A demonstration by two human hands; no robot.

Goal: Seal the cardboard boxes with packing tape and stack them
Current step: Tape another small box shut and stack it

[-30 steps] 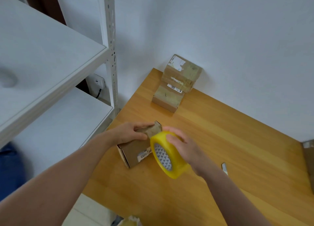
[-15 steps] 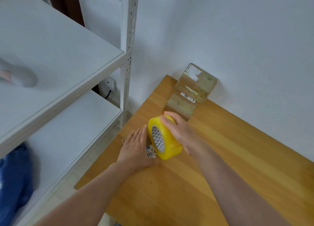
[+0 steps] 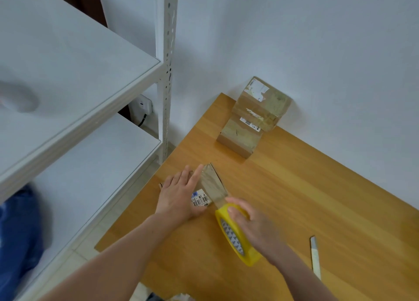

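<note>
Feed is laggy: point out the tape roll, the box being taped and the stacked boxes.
tape roll (image 3: pixel 233 237): head view, patterned core face.
box being taped (image 3: pixel 212 184): head view, taped top.
stacked boxes (image 3: pixel 257 110): head view, upper box's front.

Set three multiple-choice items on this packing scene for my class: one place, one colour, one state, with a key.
1. Where does the stack of two taped boxes stand? A on the shelf; B on the table by the wall; C on the floor.
2. What colour is the tape roll? A red; B yellow; C blue.
3. What is the left hand doing? A gripping the cutter; B hanging idle; C pressing flat on the small box.
Key: 1 B, it stands at the table's far edge; 2 B, yellow rim in the right hand; 3 C, straight fingers lie on the box.
</note>
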